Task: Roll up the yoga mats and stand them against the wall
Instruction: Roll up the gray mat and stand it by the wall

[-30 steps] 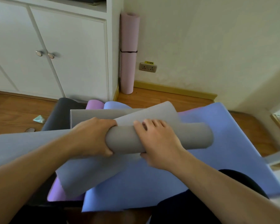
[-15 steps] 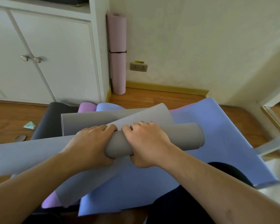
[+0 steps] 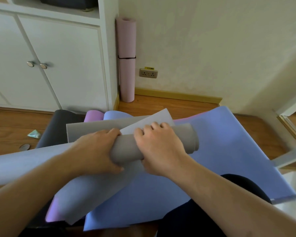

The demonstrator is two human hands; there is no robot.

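Single head view, looking forward-down, close over hands (image 3: 126, 151)

A white cabinet (image 3: 58, 65) with two round knobs (image 3: 37, 64) stood beside a wall socket (image 3: 148, 73) above the wooden floor (image 3: 169, 106).

— Any writing legible in the room?
— Only a small yellow label (image 3: 149, 68) just above the wall socket (image 3: 148, 73); it carries dark characters, too small to read. Nothing else bears text.
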